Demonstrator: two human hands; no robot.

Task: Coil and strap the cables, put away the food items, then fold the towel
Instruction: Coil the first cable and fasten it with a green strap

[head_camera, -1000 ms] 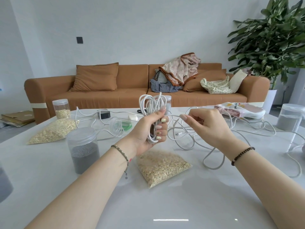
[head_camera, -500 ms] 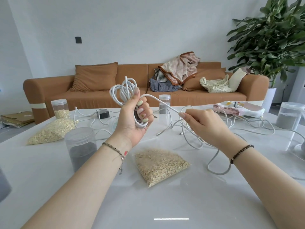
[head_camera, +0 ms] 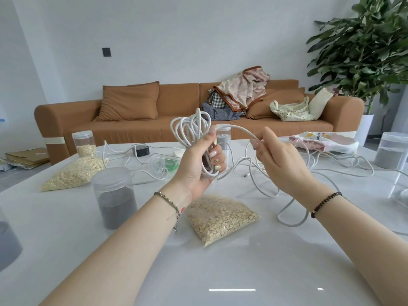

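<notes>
White cord, one coil (head_camera: 191,131): its long axis is upright and its loops fan out above our left hand (head_camera: 197,173), whose thumb and fingers wrap the bundle's lower half. It is held in the air over the table (head_camera: 220,272), above an oat bag (head_camera: 220,217). Feed strand (head_camera: 239,129): it leaves the coil's top to the right, nearly level, and ends in our right hand (head_camera: 281,165), pinched between thumb and forefinger with the other fingers loosely bent. The right hand sits just beside the coil at about the same height. We judge the next wrap turns on carrying that strand over the loops and down into the left palm, so the right hand travels and the left anchors. Slack (head_camera: 291,219): it drops behind the right hand and lies in loose loops on the table. Hidden: the coil's lower bends are inside the left fingers, and the strand's path is lost behind the right palm. Other white cables cross beyond, and we cannot tell which the small plug end (head_camera: 247,175) belongs to. A brownish piece shows inside the left grip, unidentified. The towel (head_camera: 324,142) lies unfolded, far right.
</notes>
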